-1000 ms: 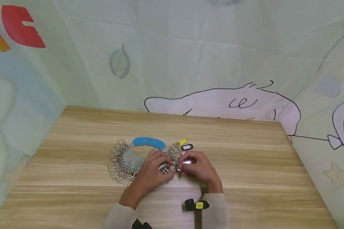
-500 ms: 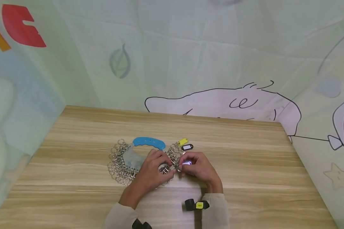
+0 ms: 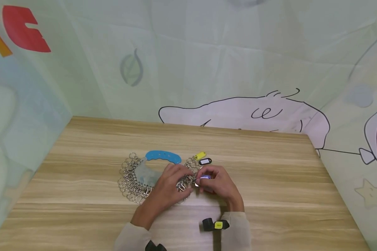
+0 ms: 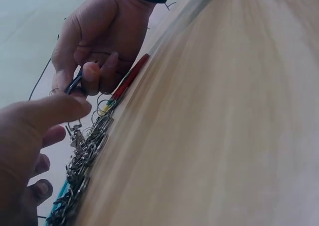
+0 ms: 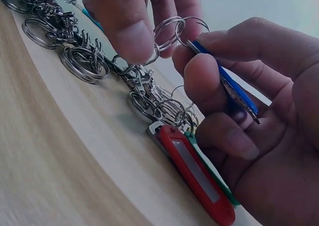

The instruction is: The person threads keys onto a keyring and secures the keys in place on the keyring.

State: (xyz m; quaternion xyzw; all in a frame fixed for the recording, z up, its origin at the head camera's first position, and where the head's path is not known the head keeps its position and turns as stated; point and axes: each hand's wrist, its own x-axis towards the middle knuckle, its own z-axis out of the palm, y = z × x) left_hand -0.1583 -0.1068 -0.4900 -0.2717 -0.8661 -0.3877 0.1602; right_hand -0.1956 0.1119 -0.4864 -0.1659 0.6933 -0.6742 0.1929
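Note:
Between its thumb and forefinger my right hand [image 3: 220, 183] pinches a blue key tag [image 5: 224, 76], seen edge-on in the right wrist view. A split ring [image 5: 169, 31] stands at the tag's end. My left hand [image 3: 166, 184] is beside that ring, thumb and fingers apart in the head view; whether a fingertip touches the ring is hard to tell. Below both hands lie several metal clasps with key rings [image 5: 142, 89]. A red key tag [image 5: 194, 169] and a green key tag [image 5: 219, 178] hang at the near end of this row.
On the wooden table [image 3: 91, 143] the clasps and rings [image 3: 130, 186] fan out around a greyish sheet [image 3: 144, 174] with a blue handle-shaped piece [image 3: 162, 156]. A yellow tag [image 3: 200, 155] and a black-rimmed tag [image 3: 205, 161] lie behind the right hand. Printed cloth walls surround the table.
My left fingers have spread away from the thumb and moved slightly up, off the ring area by the right fingertips. The right hand keeps its pinch on the blue key tag.

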